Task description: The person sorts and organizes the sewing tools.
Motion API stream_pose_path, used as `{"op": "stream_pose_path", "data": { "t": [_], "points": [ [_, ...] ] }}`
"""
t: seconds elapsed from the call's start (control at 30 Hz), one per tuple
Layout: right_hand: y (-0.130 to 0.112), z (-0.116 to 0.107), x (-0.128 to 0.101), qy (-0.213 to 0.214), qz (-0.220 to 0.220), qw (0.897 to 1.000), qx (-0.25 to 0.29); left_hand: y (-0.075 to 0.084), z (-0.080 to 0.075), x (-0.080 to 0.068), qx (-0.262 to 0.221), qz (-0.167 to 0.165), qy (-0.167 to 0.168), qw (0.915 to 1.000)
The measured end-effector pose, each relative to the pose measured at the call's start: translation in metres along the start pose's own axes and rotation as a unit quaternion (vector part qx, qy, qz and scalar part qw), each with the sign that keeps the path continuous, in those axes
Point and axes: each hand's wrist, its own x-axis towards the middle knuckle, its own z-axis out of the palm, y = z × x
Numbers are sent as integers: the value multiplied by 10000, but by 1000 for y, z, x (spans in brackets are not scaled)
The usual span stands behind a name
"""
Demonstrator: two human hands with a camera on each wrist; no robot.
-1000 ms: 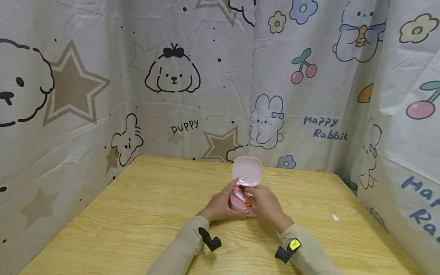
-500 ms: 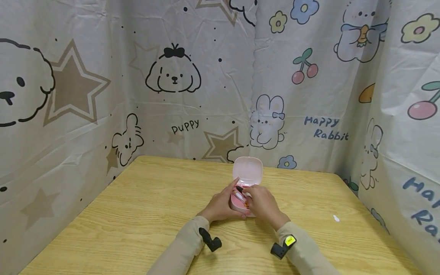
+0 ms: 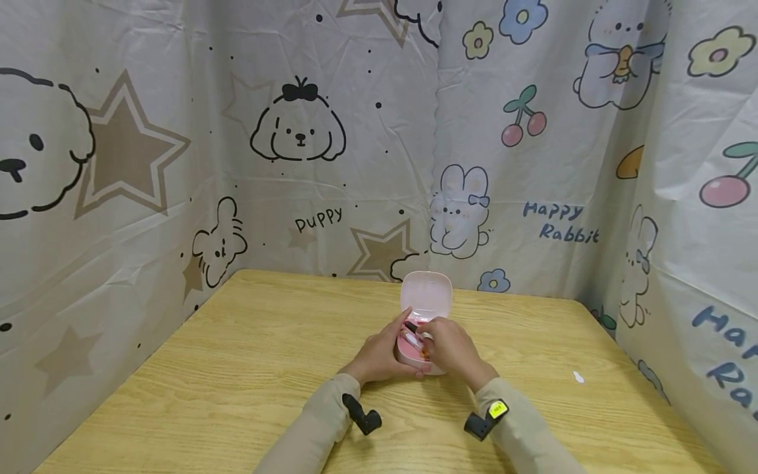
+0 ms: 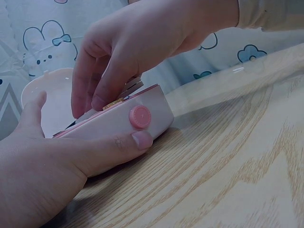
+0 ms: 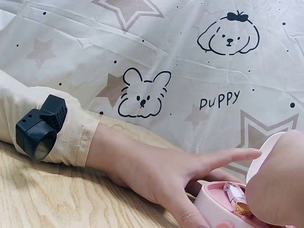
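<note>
A small pink box (image 3: 408, 354) stands on the table with its pale lid (image 3: 426, 293) raised at the back. My left hand (image 3: 379, 352) grips its left side, the thumb along the front wall beside a round pink button (image 4: 140, 117). Over the box's interior, my right hand (image 3: 454, 350) has its fingers curled down and pinches a slim dark item (image 3: 411, 326); the fingers hide most of it. Inside the box lie a clear-and-white piece (image 5: 232, 193) and a gold-orange piece (image 5: 242, 209). The right hand covers the box's right part.
The wooden table (image 3: 266, 342) spreads around the box. A small white piece (image 3: 578, 376) lies to the right. Printed curtains (image 3: 355, 164) hang behind and at both sides. A black camera mount (image 3: 362, 415) sits on the left wrist, with another on the right.
My right hand has shifted slightly left over the box, and the dark item has moved a little left with it. The left hand and the box stay put.
</note>
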Motion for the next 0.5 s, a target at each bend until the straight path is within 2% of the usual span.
{"op": "stream_pose_path", "data": {
  "t": [0.17,0.5],
  "points": [
    [0,-2,1,-58,-154,9999,-27,0,0,-1,16,28,-10,10000],
    [-2,-5,3,-179,-153,9997,44,0,0,0,19,27,-14,10000]
  ]
}}
